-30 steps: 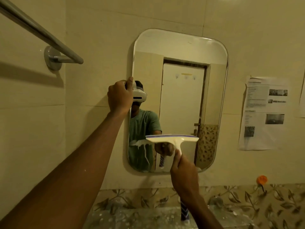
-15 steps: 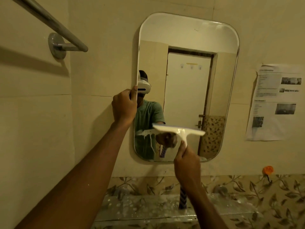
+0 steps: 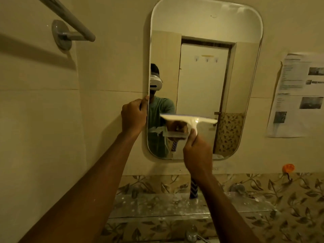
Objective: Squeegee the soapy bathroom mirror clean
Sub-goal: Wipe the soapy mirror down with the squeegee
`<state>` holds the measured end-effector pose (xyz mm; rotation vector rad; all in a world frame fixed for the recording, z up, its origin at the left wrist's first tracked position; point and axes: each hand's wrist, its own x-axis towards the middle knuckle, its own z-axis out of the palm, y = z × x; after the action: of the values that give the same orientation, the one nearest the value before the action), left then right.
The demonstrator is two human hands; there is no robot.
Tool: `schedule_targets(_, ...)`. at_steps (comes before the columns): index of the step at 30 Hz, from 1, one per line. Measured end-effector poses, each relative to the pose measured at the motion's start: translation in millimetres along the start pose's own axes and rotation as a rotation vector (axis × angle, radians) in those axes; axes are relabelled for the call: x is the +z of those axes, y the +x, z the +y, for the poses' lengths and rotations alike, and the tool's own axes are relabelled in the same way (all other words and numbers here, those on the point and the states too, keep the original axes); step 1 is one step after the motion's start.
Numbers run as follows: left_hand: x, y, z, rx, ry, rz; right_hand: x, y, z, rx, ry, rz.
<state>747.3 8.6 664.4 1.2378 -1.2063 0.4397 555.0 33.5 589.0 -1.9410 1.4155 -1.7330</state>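
Note:
A tall mirror (image 3: 201,81) with rounded corners hangs on the cream wall. My left hand (image 3: 134,115) grips its left edge, thumb on the rim. My right hand (image 3: 197,153) holds the handle of a white squeegee (image 3: 188,119), whose blade lies level across the lower middle of the glass. A streak of white soap foam (image 3: 157,129) with drips remains on the lower left of the mirror, below and left of the blade. The glass above the blade looks free of soap.
A metal towel bar (image 3: 70,18) juts from the wall at upper left. Printed paper sheets (image 3: 298,95) hang right of the mirror. Below are a glass shelf (image 3: 157,206) spattered with foam, a blue patterned object (image 3: 193,190) standing on it, leaf-pattern tiles, and an orange hook (image 3: 288,168).
The view has tilted downward and closer, so the mirror sits higher in the frame. My left hand slid lower along the mirror's left edge. The squeegee stays low on the glass.

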Motion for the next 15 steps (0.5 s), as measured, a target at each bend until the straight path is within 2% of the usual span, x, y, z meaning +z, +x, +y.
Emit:
schedule_targets(5, -5.0, 1.9, 2.5, -0.032, -0.046, -0.055, 20.6, -54.0, 22.0, 0.098, -0.074, -0.039)
schedule_targets(11, -13.8, 7.9, 9.5, -0.177, -0.157, -0.162, 12.0, -8.4, -24.2, -0.036, -0.013, 0.004)
schedule_targets(15, -16.7, 7.6, 10.6, -0.219, -0.196, -0.188, 27.1, -18.6, -9.4, -0.047, -0.081, -0.048)
